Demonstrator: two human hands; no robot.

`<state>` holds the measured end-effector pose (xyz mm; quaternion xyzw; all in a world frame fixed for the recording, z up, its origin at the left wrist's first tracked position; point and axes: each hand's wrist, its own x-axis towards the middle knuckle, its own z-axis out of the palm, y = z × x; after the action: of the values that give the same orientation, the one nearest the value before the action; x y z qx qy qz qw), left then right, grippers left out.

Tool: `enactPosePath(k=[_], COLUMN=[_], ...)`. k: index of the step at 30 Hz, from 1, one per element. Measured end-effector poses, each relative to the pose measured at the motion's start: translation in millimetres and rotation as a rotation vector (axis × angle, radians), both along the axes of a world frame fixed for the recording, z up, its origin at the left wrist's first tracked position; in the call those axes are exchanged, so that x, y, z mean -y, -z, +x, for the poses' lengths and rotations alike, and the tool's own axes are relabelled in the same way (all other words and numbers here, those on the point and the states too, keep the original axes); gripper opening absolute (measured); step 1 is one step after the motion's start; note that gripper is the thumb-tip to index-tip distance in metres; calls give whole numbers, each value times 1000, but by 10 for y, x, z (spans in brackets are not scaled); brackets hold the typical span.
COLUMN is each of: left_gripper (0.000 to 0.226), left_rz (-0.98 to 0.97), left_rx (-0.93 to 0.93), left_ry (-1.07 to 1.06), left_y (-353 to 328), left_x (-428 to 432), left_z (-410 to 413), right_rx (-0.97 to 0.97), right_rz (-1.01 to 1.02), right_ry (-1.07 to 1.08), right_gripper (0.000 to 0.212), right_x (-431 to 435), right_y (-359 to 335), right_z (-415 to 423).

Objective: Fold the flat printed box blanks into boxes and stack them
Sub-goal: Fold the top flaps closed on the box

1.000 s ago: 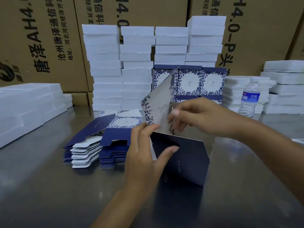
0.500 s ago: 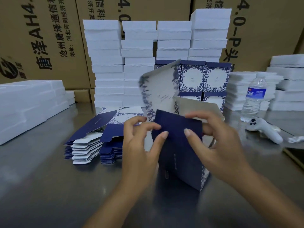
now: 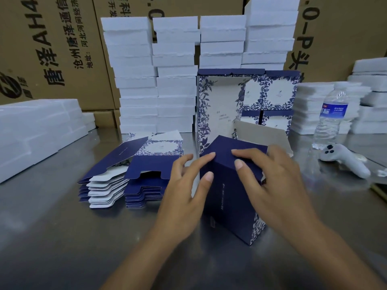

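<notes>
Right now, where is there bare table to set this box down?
Bare steel table lies near-left, in front of the flat blanks, and near-right below the white controller. The back, by the foam stacks and bottle, is crowded.

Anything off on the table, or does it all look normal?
Mostly normal. The one stray item is a white game-style controller lying on its side right of the half-folded box, near the water bottle; it has no part in the folding. The pile of flat blanks is fanned unevenly, not squared up.
</notes>
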<state>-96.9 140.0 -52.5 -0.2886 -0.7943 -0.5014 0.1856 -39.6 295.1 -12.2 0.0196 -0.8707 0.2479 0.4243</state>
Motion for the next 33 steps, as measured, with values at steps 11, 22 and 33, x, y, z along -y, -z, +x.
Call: enactPosePath(k=[11, 22, 33], left_gripper=[17, 25, 22], left_rz=[201, 244, 231], left_rx=[63, 87, -9], left_ry=[85, 124, 18], left_y=[-156, -160, -155], left_x=[-60, -91, -20], left_z=[111, 162, 102], right_rx=[-221, -215, -288], right_rz=[158, 95, 129], right_ry=[-13, -33, 23], right_gripper=[26, 21, 25], right_x=[213, 253, 147], right_y=[98, 135, 195], right_z=[94, 84, 106])
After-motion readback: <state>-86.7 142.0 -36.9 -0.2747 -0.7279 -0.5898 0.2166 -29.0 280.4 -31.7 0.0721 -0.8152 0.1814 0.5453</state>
